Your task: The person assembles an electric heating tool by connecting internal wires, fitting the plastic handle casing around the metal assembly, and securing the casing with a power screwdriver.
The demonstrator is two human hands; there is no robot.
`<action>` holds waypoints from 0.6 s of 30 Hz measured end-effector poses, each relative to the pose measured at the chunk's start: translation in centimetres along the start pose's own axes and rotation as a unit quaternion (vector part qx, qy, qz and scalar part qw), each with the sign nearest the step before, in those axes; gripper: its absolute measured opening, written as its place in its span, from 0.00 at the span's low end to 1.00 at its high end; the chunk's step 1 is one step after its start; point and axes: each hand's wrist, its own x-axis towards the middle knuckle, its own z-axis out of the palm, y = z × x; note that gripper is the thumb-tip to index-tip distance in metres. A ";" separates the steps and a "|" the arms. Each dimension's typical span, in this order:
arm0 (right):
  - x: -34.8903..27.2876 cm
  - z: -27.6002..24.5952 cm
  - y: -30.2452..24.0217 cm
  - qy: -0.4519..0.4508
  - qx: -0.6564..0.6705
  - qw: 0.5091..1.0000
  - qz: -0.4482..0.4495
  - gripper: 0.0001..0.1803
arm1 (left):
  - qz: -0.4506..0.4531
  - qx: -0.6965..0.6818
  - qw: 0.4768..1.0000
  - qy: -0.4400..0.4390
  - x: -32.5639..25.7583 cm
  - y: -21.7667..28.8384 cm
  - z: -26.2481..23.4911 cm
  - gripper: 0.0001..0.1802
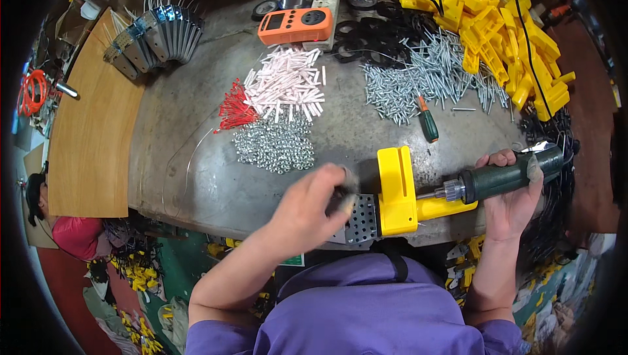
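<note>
My right hand [509, 208] is wrapped round a dark green power screwdriver [500, 182]. Its bit points left and reaches the side of a yellow plastic handle piece [396, 191] at the table's front edge. A perforated metal plate [362, 219] joins the yellow piece on its left. Just above that plate is my left hand [304, 208], its thumb and fingers curled together. The fingertips are smeared by motion, and anything small between them cannot be made out.
Beyond my left hand lie piles of nuts [275, 142], red sleeved parts [237, 106] and white tubes [284, 80]. Screws [438, 70], a hand screwdriver [428, 123] and yellow plastic parts [487, 28] lie right. An orange meter [296, 26] and metal blades [157, 38] stand behind.
</note>
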 end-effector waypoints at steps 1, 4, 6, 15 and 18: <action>0.0 -0.1 0.0 -0.002 0.014 1.000 0.011 0.20 | 0.024 -0.022 0.999 -0.013 -0.2 0.2 0.4 0.23; 0.0 -0.3 0.1 0.004 0.029 0.999 0.017 0.20 | 0.022 -0.063 0.998 -0.020 -0.6 0.1 1.4 0.23; -0.1 -0.4 0.1 0.012 0.031 0.999 0.010 0.19 | 0.029 -0.064 0.997 -0.014 -0.5 0.2 1.8 0.24; -0.1 -1.0 0.4 0.033 0.029 0.999 0.002 0.18 | 0.018 -0.039 0.998 -0.045 -0.2 0.7 1.8 0.26; -0.2 -0.7 0.5 0.036 0.033 0.999 -0.001 0.18 | 0.036 -0.069 0.996 -0.040 -0.2 0.4 1.8 0.27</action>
